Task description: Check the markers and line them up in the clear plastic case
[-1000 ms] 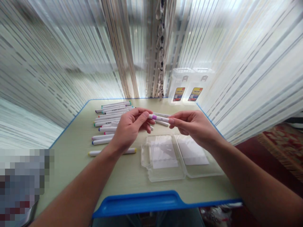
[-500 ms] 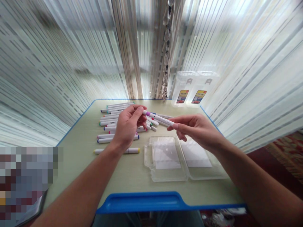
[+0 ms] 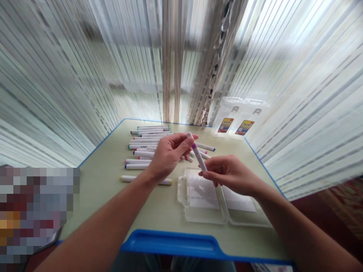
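Observation:
A white marker with a purple band (image 3: 199,158) is held between both hands above the table. My left hand (image 3: 169,155) pinches its upper cap end, fingers closed. My right hand (image 3: 228,174) grips the lower end, fingers closed, just above an open clear plastic case (image 3: 198,211) lying flat. The marker tilts steeply, upper end toward the left hand.
Several white markers (image 3: 147,145) with coloured ends lie in rows on the pale green table (image 3: 159,211), one yellow-tipped marker (image 3: 133,178) nearest me. Two clear boxes (image 3: 238,117) stand at the far right corner. Striped curtains surround the table. A blue handle edge (image 3: 170,243) runs along the front.
The marker has swung from nearly level to steeply tilted. My right hand has dropped toward the open case and nearer me, while the view has shifted left.

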A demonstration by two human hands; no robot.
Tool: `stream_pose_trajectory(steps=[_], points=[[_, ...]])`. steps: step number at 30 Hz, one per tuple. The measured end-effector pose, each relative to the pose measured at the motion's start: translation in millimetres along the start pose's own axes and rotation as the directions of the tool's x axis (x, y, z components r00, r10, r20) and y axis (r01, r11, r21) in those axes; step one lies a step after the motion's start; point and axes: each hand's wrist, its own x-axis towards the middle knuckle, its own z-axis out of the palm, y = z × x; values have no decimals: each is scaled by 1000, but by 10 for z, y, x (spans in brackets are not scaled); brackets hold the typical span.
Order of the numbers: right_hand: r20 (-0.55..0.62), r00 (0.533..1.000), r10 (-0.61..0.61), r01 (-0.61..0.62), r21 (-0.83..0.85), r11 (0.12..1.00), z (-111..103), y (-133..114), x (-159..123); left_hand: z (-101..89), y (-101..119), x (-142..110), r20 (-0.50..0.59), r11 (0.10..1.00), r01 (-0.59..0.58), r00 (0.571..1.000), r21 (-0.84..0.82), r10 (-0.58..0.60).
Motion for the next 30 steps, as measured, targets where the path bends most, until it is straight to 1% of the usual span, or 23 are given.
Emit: stream_pose_trajectory(steps=[3,7,12,16,20,25,30], points=[[-15,1000,-15,13,-100,995,-1,43,-2,27,33,-15,68,999,-24,997,23,22],[-74,996,-40,19,-268,963,-15,63,-12,42,62,-35,136,999,-9,991,33,4],[-121,988,-99,49,-364,930,-3,36,-2,48,54,-62,230,999,32,973,-13,-28],[-145,982,-123,56,-399,915,7,22,-1,67,85,-104,291,998,60,954,28,-66],[-165,974,-153,77,-394,916,-4,32,-13,68,113,-136,372,995,85,923,47,-96],[-199,959,-200,98,-429,898,-13,28,-11,51,144,-149,438,991,37,894,132,-92],[-191,960,-207,104,-444,890,-4,-17,-5,54,172,-156,484,985,5,871,171,-88]])
